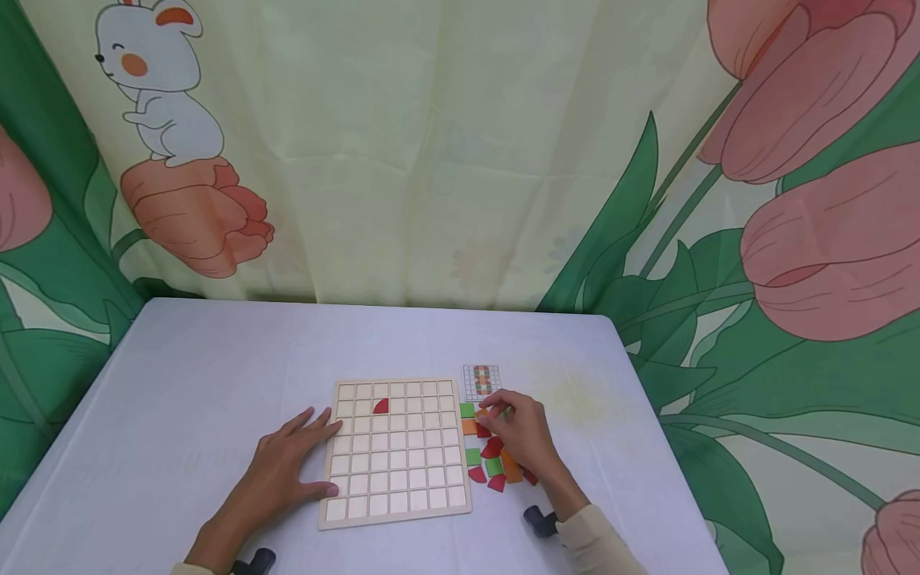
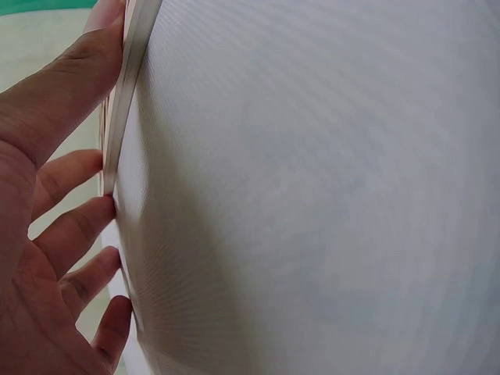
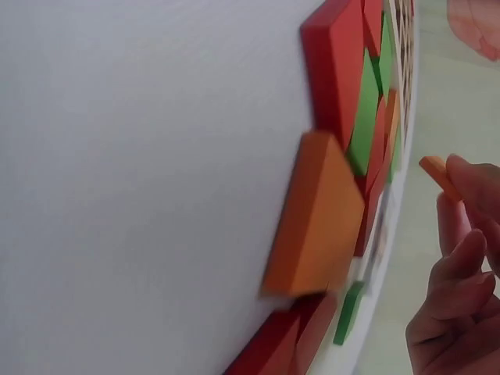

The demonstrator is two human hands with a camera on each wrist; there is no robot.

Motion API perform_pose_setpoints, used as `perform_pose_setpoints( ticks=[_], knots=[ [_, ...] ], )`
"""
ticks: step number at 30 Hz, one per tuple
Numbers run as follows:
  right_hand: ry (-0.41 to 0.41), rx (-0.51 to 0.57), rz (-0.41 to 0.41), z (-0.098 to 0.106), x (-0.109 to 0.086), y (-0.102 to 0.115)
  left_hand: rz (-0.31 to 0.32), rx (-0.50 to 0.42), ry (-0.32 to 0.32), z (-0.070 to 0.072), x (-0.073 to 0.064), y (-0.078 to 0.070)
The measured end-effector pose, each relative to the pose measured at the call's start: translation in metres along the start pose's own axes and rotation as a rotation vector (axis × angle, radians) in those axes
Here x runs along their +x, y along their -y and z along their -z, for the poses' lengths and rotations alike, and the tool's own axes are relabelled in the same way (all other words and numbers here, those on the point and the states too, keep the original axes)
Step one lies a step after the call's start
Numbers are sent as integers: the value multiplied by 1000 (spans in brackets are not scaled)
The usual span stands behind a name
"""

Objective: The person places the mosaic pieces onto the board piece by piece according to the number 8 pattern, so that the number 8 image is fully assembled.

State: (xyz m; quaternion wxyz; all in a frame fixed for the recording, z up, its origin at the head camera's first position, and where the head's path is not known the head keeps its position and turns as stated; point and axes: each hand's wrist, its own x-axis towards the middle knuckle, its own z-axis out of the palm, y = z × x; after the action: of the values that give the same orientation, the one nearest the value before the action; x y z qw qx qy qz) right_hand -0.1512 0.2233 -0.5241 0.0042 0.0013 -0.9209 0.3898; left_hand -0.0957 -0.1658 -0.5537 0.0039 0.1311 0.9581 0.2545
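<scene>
A pale wooden grid board (image 1: 398, 441) lies on the table, with one red quarter-round tile (image 1: 382, 406) in an upper cell. My left hand (image 1: 283, 457) rests at the board's left side, fingers spread, thumb on the lower corner area. In the left wrist view, the thumb and fingertips touch the board's edge (image 2: 131, 86). My right hand (image 1: 519, 430) is over the loose tiles to the right of the board. Between thumb and index finger it pinches a small orange tile (image 3: 439, 176), raised above the others.
Several red, green (image 1: 472, 457) and orange (image 1: 512, 467) tiles lie loosely along the board's right side. A small pattern card (image 1: 480, 382) with a coloured grid lies behind them. The white-covered table (image 1: 237, 359) ends at a printed curtain (image 1: 374, 160).
</scene>
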Motion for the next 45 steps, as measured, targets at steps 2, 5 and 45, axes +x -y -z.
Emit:
perform_pose_setpoints(
  ticks=[2,5,45],
  knots=[
    [-3,11,1,-2,1,3,-1,1,0,0,0,0],
    [0,36,-10,-5,2,10,-1,3,2,0,0,0],
    [155,-15,67,-78,43,83,24,0,-9,0,0,-4]
  ],
)
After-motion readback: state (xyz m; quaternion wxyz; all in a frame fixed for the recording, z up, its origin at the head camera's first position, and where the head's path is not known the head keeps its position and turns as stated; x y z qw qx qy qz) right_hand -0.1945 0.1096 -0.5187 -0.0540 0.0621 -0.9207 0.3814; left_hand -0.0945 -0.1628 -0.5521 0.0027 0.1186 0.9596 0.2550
